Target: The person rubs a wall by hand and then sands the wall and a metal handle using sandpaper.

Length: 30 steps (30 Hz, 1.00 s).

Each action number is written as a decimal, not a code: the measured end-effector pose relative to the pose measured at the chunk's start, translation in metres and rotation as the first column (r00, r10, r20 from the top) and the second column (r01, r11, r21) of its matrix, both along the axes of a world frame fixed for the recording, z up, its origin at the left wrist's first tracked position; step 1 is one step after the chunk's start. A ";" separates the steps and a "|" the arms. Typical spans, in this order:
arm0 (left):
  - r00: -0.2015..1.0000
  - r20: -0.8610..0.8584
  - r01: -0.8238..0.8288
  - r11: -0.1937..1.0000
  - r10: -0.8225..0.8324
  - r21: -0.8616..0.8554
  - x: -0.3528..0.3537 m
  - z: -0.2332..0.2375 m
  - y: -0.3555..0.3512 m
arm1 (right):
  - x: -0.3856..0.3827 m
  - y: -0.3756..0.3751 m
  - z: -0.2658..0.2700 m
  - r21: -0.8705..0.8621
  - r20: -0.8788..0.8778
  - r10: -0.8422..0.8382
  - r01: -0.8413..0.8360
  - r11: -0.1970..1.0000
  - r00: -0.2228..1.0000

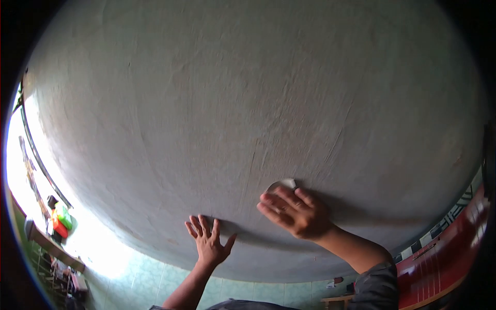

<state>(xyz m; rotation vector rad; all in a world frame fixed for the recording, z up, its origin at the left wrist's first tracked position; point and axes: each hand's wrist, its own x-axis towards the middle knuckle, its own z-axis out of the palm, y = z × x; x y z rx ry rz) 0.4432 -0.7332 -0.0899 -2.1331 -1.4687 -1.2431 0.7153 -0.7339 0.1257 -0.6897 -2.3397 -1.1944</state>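
A broad grey wall (206, 119) with a rough, streaked surface fills most of the head view. My right hand (297, 212) is raised against it, holding a pale, flat piece (281, 184) between the palm side and the wall. Only the upper edge of that piece shows above the fingers, so its exact kind cannot be made out. Lower and to the left, my left hand (209, 245) rests with fingers spread, apparently touching the wall and holding nothing.
Green tiles (227, 292) run along the bottom. Bright light comes from the left, near a green and orange-red bundle (61, 219) and a brown wooden rail (54, 245). A glossy red surface (439, 268) stands at the right, with a small wooden piece (336, 299) below.
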 end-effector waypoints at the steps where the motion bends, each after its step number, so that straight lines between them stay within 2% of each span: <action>1: 1.000 0.005 0.000 1.000 0.001 -0.015 0.000 0.000 0.000 | -0.002 0.000 -0.009 0.005 0.064 -0.021 0.020 1.000 0.998; 4: 1.000 0.006 -0.030 0.994 0.030 -0.101 0.001 0.010 -0.008 | 0.007 0.011 0.001 0.012 0.005 0.001 -0.001 1.000 1.000; 6: 0.999 -0.029 -0.043 0.980 0.038 -0.192 -0.004 0.023 -0.017 | 0.016 0.011 0.024 0.078 -0.114 -0.030 0.039 0.996 0.993; 7: 0.998 -0.038 -0.054 0.978 0.047 -0.200 -0.007 0.032 -0.017 | 0.019 0.011 0.031 0.038 -0.097 -0.024 0.028 0.999 0.995; 9: 0.996 -0.057 -0.078 0.985 0.070 -0.156 -0.017 0.047 -0.011 | 0.022 0.020 0.015 0.150 0.051 -0.034 0.026 0.988 0.998; 12: 0.996 -0.018 -0.086 0.993 0.085 -0.085 -0.024 0.058 -0.014 | 0.025 0.012 -0.008 0.169 0.081 -0.011 -0.003 0.986 0.997; 15: 0.996 0.011 -0.091 0.996 0.091 0.002 -0.032 0.065 -0.015 | 0.032 0.015 -0.002 0.197 -0.013 0.025 -0.022 0.980 1.000; 17: 0.995 0.012 -0.103 0.994 0.103 0.042 -0.029 0.041 0.000 | 0.044 0.027 -0.016 0.248 -0.139 -0.006 0.040 0.968 0.990; 19: 0.995 0.031 -0.095 0.992 0.093 0.083 -0.046 0.020 0.018 | 0.025 0.028 -0.032 0.146 -0.111 0.005 0.011 0.989 0.994; 20: 0.996 -0.021 -0.084 0.989 0.087 0.124 -0.057 0.024 0.030 | 0.011 0.028 -0.037 0.088 -0.095 0.011 -0.003 0.996 0.995; 22: 0.990 -0.115 -0.059 0.977 0.084 0.207 -0.094 0.067 0.053 | -0.033 0.036 -0.033 -0.021 0.151 0.103 -0.101 0.995 0.983; 23: 0.985 -0.156 -0.026 0.965 0.069 0.260 -0.127 0.121 0.063 | -0.068 0.041 0.005 -0.069 0.219 0.158 -0.146 0.987 0.963; 25: 0.961 -0.271 0.051 0.927 0.056 0.373 -0.176 0.182 0.089 | -0.114 0.047 0.048 -0.138 0.243 0.207 -0.178 0.974 0.948; 28: 0.940 -0.337 0.149 0.835 0.046 0.531 -0.250 0.234 0.126 | -0.169 0.057 0.122 0.142 0.086 0.089 -0.101 0.985 0.992; 29: 0.949 -0.311 0.132 0.837 0.048 0.532 -0.269 0.248 0.130 | -0.181 0.061 0.143 0.270 0.003 0.062 -0.060 0.961 0.998; 30: 0.957 -0.287 0.116 0.839 0.049 0.532 -0.286 0.264 0.129 | -0.195 0.069 0.154 0.320 -0.110 0.123 -0.082 0.944 0.986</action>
